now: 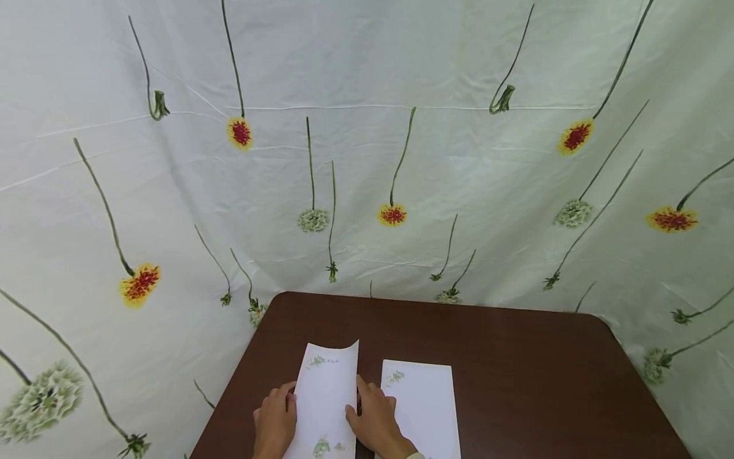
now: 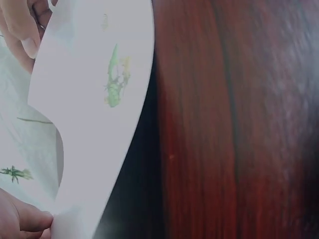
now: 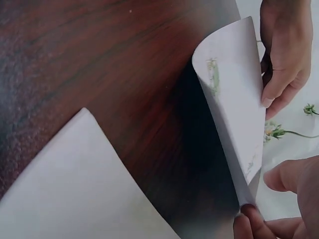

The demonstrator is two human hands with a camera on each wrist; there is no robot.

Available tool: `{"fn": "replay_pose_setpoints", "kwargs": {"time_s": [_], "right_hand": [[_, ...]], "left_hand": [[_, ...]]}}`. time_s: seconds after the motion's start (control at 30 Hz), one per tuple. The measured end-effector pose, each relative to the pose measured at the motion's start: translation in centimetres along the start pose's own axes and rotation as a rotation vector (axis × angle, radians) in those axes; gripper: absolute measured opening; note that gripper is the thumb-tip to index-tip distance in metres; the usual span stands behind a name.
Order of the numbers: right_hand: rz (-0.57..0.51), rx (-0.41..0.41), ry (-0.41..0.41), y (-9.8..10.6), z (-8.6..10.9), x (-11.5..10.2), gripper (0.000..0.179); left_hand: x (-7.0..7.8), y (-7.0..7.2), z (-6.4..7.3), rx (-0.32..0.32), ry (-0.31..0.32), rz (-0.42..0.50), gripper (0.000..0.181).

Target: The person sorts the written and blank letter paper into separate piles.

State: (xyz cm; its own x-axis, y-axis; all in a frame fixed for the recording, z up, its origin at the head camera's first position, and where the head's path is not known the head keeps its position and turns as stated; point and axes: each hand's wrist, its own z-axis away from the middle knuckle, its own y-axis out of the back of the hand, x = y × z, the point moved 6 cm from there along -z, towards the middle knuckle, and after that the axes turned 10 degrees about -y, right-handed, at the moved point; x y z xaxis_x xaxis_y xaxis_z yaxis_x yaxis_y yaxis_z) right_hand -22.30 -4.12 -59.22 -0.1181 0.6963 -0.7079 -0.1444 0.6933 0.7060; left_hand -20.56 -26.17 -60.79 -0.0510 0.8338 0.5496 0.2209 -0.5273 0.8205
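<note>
Take the clock's centre at the sheet you are holding. At 9 o'clock, your left hand [image 1: 275, 424] pinches its left edge between thumb and fingers. The printed white sheet [image 1: 323, 395] stands partly lifted, its far end bowed upward at 12. Your right hand [image 1: 375, 414] holds its right edge at 3. Beyond that, also toward 3, a second sheet [image 1: 424, 408] lies flat, apart from the first and not gripped. The work looks early: one sheet is up and curved, no sharp crease shows, and the second seems yet to be handled. The table's [image 1: 533, 382] left edge runs near your left hand, so room there is tight; the widest tabletop stretches from 1 to 3, past the flat sheet.
</note>
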Motion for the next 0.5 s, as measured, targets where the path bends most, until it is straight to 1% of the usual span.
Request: {"fn": "replay_pose_setpoints", "kwargs": {"time_s": [0.17, 0.37, 0.5], "right_hand": [[0.063, 0.030, -0.025, -0.4, 0.0, 0.2, 0.067], [0.134, 0.090, -0.036, -0.9, 0.2, 0.7, 0.070], [0.174, 0.080, -0.048, -1.4, 0.2, 0.9, 0.073]], "left_hand": [[-0.4, 0.0, -0.1, -0.005, 0.007, -0.040, 0.034], [-0.8, 0.1, -0.1, 0.027, 0.002, -0.081, 0.038], [-1.0, -0.1, 0.0, 0.019, 0.022, -0.082, 0.041]]}}
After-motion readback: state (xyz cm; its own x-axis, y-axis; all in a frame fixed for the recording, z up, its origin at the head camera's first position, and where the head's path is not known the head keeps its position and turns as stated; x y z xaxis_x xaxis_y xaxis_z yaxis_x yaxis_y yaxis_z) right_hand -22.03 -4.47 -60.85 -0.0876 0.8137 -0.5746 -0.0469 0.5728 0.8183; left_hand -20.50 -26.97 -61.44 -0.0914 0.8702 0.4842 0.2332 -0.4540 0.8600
